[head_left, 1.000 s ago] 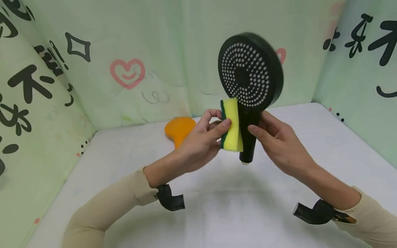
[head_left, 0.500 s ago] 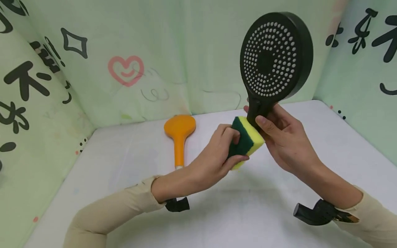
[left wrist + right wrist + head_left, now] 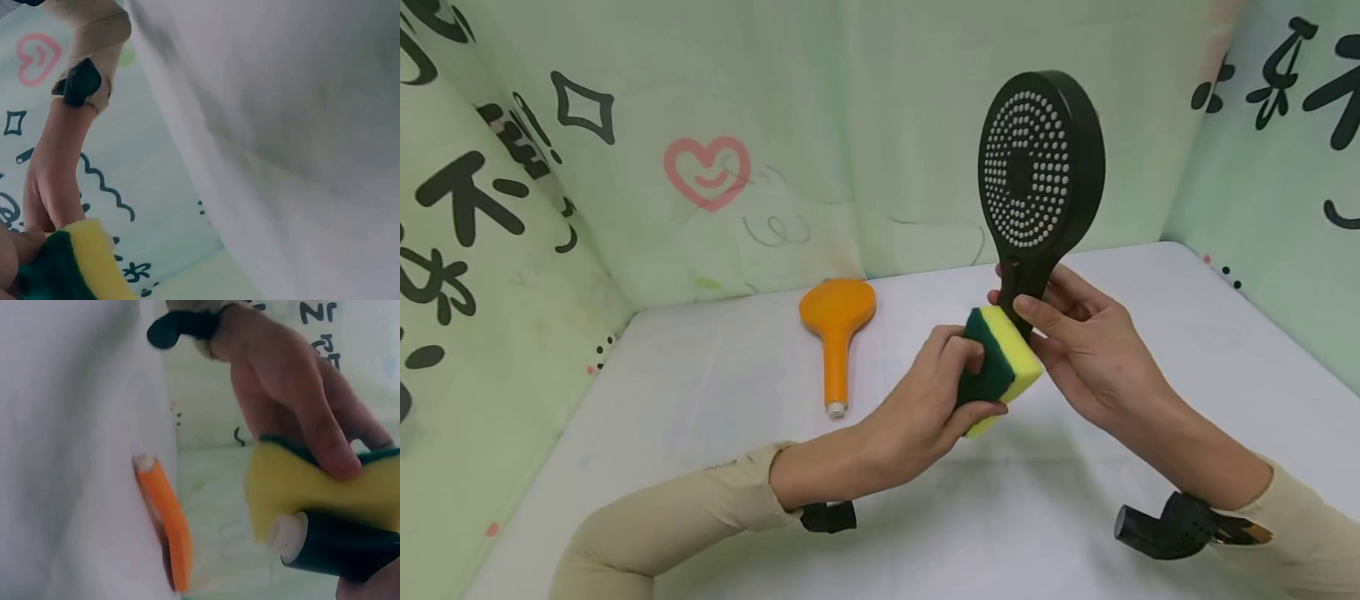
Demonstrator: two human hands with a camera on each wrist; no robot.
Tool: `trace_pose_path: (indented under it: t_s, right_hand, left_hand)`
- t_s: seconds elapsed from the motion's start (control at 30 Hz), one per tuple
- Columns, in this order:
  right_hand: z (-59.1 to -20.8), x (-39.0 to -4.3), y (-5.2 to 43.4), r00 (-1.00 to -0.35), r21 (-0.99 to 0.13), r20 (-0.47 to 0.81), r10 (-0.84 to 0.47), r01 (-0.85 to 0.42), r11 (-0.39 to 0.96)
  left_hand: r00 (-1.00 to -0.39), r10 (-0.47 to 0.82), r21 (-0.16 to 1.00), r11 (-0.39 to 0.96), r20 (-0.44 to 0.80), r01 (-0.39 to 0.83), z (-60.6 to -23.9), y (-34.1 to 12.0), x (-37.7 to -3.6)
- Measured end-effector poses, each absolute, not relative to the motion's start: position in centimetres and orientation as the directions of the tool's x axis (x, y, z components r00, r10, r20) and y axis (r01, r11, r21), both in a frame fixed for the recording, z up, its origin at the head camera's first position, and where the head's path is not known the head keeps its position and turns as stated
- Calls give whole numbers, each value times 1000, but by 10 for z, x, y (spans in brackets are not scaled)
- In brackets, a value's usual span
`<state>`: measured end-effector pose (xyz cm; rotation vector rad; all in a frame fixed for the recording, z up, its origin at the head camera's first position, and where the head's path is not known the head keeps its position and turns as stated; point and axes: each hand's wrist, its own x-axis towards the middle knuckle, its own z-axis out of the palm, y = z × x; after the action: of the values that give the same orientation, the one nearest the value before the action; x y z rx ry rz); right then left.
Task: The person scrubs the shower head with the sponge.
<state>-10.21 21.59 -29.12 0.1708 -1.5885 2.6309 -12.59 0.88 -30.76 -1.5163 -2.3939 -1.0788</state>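
Observation:
My right hand [image 3: 1093, 358] grips the handle of a black shower head [image 3: 1037, 167], held up above the table with its dotted spray face turned to the left. My left hand [image 3: 917, 408] pinches a yellow and green sponge [image 3: 1000, 367], thumb below and fingers above. The sponge's yellow side lies against the lower handle, as the right wrist view shows, where the handle's white end [image 3: 289, 536] sticks out past the sponge. In the left wrist view only a corner of the sponge [image 3: 94, 256] appears at the bottom left.
An orange shower head [image 3: 837, 317] lies on the white-covered table [image 3: 715, 400] behind my left hand, its handle toward me. Pale green printed curtains [image 3: 790, 125] stand at the back and both sides.
The sponge has moved from beside the neck down to the lower handle, its green side turning into view. The black shower head rose and shifted right, then came down somewhat. The orange one stays put.

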Motion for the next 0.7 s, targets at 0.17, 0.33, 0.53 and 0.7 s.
trace_pose_path:
  t_s: [0.17, 0.33, 0.53, 0.7]
  right_hand:
    - [-283, -102, 212, -997, -784, 3, -82, 49, -619]
    - [-277, -97, 212, -987, -687, 104, -119, 15, -726]
    - [-278, -96, 220, -940, -658, 281, -192, -44, -752]
    - [-285, -97, 217, -940, -814, 296, -170, -155, -560]
  left_hand:
    - [-500, 656, 484, 227, 566, 845, -308, 12, -132]
    - [-533, 619, 545, 194, 577, 816, -309, 15, -137]
    - [-571, 568, 606, 152, 593, 781, -301, 13, -139]
    - [-468, 508, 496, 89, 723, 864, -282, 15, -139]
